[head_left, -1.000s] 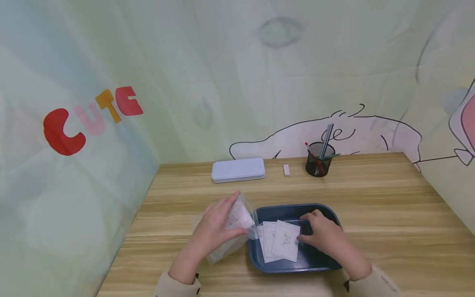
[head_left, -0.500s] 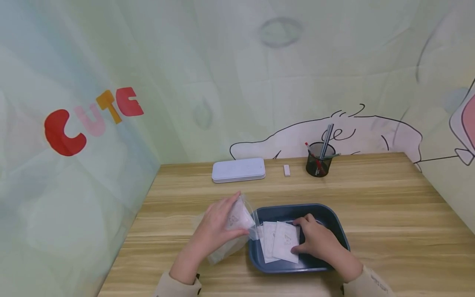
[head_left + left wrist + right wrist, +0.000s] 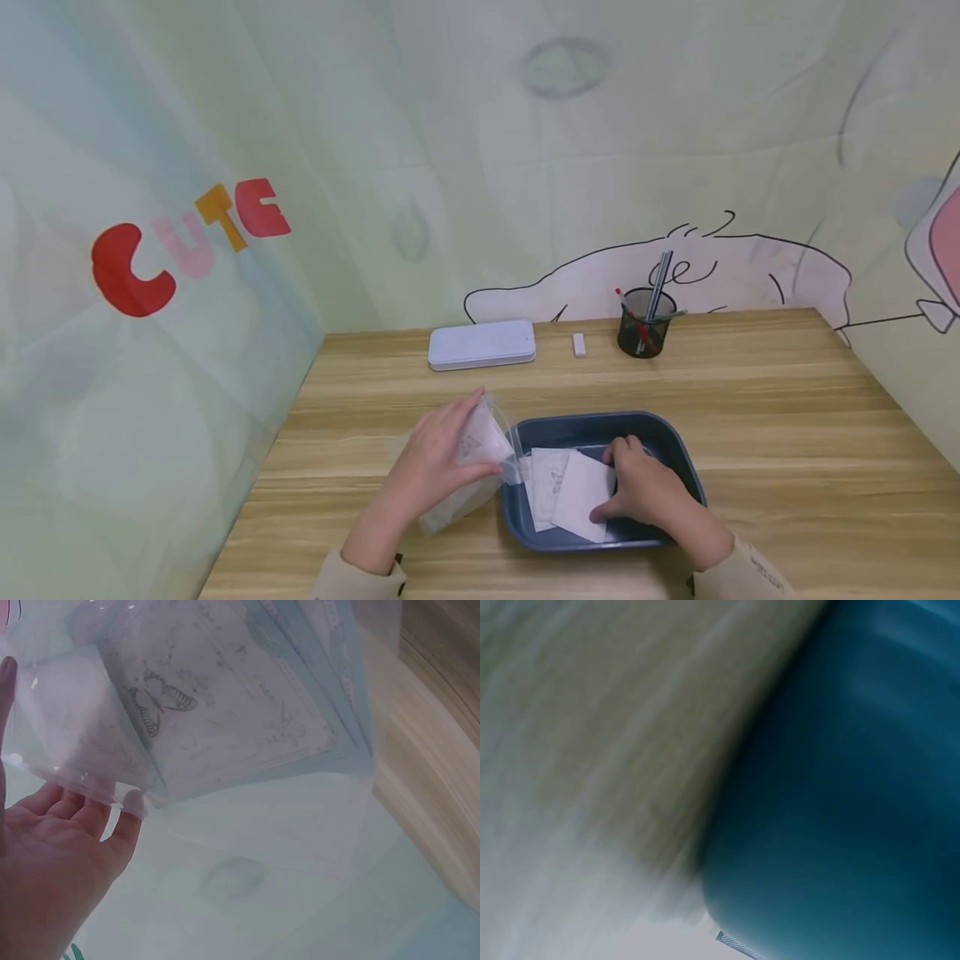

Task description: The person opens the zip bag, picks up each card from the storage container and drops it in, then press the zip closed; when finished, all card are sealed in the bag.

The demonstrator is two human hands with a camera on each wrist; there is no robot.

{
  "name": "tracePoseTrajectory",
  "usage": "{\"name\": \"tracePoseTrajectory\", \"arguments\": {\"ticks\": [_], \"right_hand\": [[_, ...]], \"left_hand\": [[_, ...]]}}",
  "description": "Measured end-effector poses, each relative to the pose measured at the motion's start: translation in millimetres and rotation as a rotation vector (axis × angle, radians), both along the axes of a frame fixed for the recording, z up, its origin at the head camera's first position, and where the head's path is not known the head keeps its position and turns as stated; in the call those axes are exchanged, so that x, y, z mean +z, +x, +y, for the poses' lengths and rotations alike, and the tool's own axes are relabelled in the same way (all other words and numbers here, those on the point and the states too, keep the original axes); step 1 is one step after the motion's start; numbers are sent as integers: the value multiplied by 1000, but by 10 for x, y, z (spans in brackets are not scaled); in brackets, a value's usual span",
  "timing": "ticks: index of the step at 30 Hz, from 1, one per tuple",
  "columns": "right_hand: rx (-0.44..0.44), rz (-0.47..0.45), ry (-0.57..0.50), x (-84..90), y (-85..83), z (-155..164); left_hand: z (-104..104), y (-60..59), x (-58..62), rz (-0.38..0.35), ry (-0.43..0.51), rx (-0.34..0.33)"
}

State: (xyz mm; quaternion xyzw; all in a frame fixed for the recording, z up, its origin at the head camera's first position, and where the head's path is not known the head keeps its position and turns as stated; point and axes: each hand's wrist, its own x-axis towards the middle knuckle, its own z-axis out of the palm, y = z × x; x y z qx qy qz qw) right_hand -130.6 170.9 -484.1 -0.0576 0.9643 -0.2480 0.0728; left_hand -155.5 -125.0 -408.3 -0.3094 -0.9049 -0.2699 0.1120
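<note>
A thin white paper sheet with a faint printed figure (image 3: 583, 504) lies tilted on top of another like it inside the shallow dark blue plastic tray (image 3: 675, 440), its right edge tucked under the fingers of the right hand (image 3: 641, 492). That hand rests palm down in the tray, fingers curled onto the sheet's upper right corner and thumb at its lower right edge, so it pinches the sheet; the forearm, in a beige sleeve, comes in from the lower right. Just left of the tray, the left hand (image 3: 435, 458) holds a clear plastic bag with printed sheets inside (image 3: 480, 440), raised off the light wooden table (image 3: 787, 417). In the left wrist view its fingers (image 3: 82, 817) lie nearly straight beneath the bag (image 3: 217, 727), thumb along the left edge, the mouth of the bag facing the tray.
</note>
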Motion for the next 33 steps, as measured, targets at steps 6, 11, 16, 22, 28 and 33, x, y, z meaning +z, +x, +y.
{"name": "tracePoseTrajectory", "arguments": {"ticks": [6,11,16,22,28,33], "right_hand": [[-20,-7,-16,76,23,21],[-43,61,-78,225,38,93],[-17,117,-113,390,62,189],[-5,65,-160,543,91,264],[-36,97,-259,699,94,287],[-37,196,-258,799,103,290]], "left_hand": [[-10,2,1,4,-2,3],[-16,9,-4,7,-5,7],[-19,12,-6,6,-4,12],[-24,18,-1,8,1,7],[-28,13,3,13,-4,3],[-27,11,8,11,-5,5]]}}
